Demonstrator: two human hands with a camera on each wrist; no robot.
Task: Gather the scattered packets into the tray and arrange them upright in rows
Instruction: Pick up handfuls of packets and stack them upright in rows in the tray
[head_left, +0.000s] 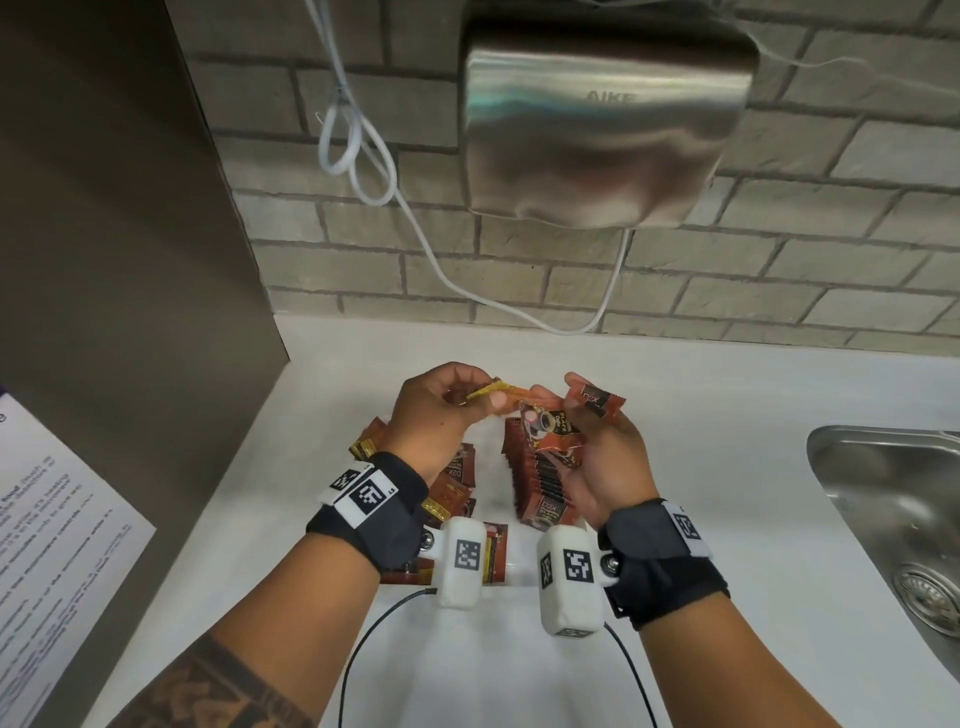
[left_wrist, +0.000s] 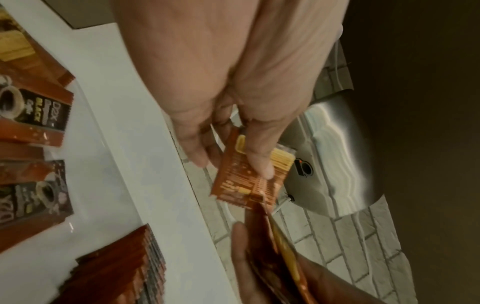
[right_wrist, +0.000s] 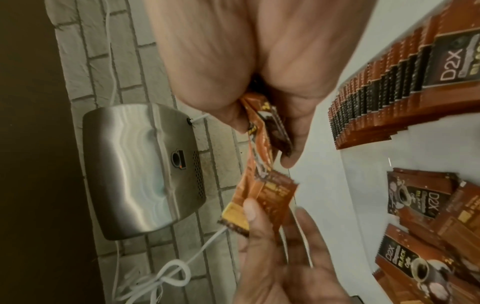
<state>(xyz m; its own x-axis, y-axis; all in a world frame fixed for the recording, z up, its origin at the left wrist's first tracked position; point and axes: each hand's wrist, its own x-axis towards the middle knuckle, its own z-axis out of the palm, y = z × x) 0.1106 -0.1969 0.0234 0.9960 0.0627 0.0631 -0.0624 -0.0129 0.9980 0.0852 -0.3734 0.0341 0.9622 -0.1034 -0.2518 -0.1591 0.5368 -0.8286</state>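
- Above the middle of the white surface (head_left: 322, 519), both hands are raised with packets in them, over the rest of the packets lying below.
- The left hand (head_left: 441, 410) pinches one packet (left_wrist: 246, 174) between thumb and fingers, its end meeting the bundle in the other hand.
- The right hand (head_left: 602, 457) is curled round a small bundle (head_left: 558, 431) of several packets, some fanned out past the fingertips.
- The step in hand looks like collecting: singles are being passed into one squared bundle.
- A neat row (head_left: 535, 478) of packets already stands on edge below the right hand; a loose heap (head_left: 452, 488) lies flat under the left wrist, toward the left edge.
- I cannot make out the tray's rim; white base shows under the row in the wrist views.
- Next move, as I judge it: align the single with the bundle, then lower it on edge against the row without tipping it.
- Packets read "D2X" and "BLACK"; a coffee cup is printed on them.
- The dryer (head_left: 608, 124) on the brick wall reads "AIKE".
- A printed sheet (head_left: 52, 519) at the left is too blurred to read.
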